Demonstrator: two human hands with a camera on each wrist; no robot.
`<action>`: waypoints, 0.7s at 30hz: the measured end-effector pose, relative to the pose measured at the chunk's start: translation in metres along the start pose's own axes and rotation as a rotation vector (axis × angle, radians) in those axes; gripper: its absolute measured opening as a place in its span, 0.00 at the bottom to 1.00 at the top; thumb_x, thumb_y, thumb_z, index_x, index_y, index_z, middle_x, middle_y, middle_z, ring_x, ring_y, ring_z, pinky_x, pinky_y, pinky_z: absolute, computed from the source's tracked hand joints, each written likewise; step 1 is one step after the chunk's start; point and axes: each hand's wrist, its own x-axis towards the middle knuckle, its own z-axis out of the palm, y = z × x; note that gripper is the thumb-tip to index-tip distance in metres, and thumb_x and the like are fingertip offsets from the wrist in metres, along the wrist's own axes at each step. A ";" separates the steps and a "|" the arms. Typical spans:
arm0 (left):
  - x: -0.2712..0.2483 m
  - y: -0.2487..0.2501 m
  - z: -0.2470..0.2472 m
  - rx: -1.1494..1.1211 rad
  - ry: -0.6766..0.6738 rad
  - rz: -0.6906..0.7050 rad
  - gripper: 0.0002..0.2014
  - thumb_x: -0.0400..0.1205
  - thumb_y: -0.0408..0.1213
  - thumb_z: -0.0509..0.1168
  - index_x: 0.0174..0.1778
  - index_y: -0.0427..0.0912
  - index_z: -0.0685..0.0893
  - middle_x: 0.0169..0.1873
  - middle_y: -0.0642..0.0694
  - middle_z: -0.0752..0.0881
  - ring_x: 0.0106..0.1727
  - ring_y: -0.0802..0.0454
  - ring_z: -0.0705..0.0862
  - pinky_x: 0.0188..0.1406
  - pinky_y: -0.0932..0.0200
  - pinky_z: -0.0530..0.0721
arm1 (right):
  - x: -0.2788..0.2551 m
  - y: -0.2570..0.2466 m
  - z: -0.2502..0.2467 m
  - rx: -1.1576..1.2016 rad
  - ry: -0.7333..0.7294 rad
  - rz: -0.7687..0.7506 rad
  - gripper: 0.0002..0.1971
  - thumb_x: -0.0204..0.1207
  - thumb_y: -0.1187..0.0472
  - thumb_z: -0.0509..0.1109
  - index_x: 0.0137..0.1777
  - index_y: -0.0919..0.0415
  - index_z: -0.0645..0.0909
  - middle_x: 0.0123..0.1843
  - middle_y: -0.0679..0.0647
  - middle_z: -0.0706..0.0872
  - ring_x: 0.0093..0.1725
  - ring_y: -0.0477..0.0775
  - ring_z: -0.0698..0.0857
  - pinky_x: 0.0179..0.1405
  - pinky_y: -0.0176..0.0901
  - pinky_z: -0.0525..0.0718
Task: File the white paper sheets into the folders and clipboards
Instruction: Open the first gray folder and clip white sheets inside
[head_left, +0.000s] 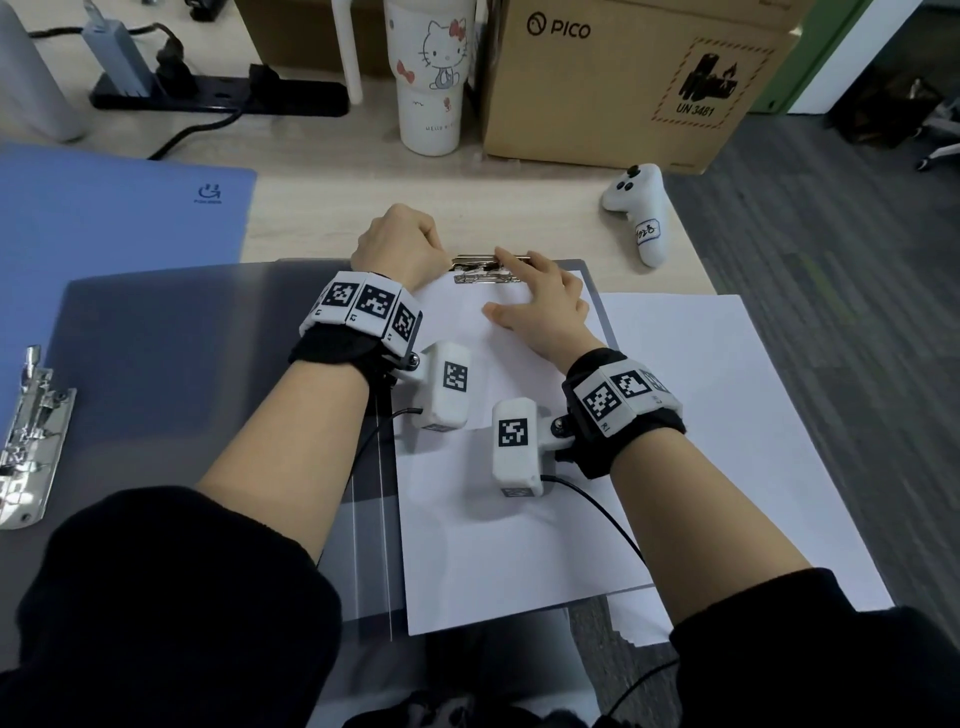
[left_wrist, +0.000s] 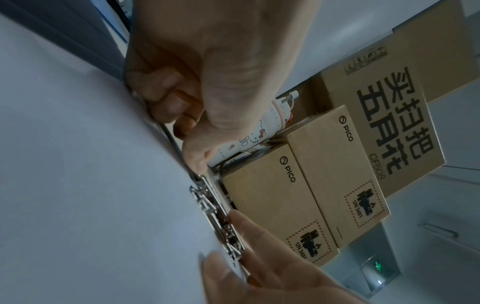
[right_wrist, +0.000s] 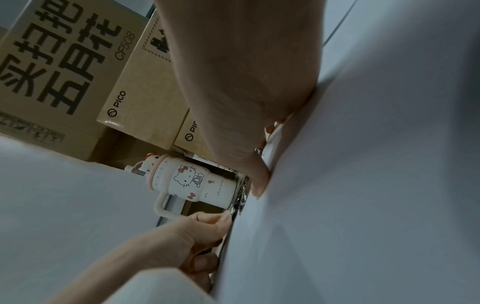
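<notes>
A person is sitting at a light wooden desk (head_left: 311, 218), both hands working at a grey clipboard (head_left: 589, 275) lying near the desk's front edge. A white paper sheet (head_left: 467, 545) is lying on the clipboard, its top edge reaching the metal clip (head_left: 485, 267). The left hand (head_left: 400, 247) is curling its fingers around the clipboard's top edge, just left of the clip. The right hand (head_left: 540, 306) is lying flat on the sheet, fingers straight, its forefinger touching the clip. More white sheets (head_left: 727, 441) are lying beside the clipboard toward the desk's right edge. A blue folder (head_left: 104, 208) is lying at the left edge.
</notes>
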 end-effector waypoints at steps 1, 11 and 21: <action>0.000 0.000 0.000 0.012 0.002 0.003 0.15 0.75 0.31 0.67 0.23 0.47 0.77 0.50 0.44 0.87 0.58 0.38 0.82 0.53 0.54 0.78 | 0.000 0.000 0.000 -0.005 -0.001 0.000 0.32 0.75 0.52 0.70 0.78 0.36 0.64 0.84 0.46 0.58 0.82 0.54 0.50 0.78 0.51 0.50; -0.008 -0.003 -0.002 -0.075 -0.041 0.028 0.11 0.77 0.38 0.69 0.30 0.50 0.78 0.43 0.48 0.84 0.55 0.45 0.84 0.50 0.58 0.76 | -0.005 -0.003 -0.005 0.013 -0.022 -0.005 0.32 0.76 0.52 0.69 0.79 0.39 0.64 0.84 0.48 0.57 0.83 0.55 0.50 0.79 0.52 0.50; -0.045 0.004 -0.013 -0.140 -0.294 0.005 0.25 0.83 0.42 0.62 0.74 0.41 0.66 0.69 0.38 0.77 0.70 0.37 0.77 0.68 0.49 0.76 | -0.048 -0.005 -0.034 0.495 -0.104 0.050 0.26 0.79 0.68 0.67 0.77 0.61 0.69 0.67 0.49 0.75 0.57 0.49 0.75 0.53 0.37 0.79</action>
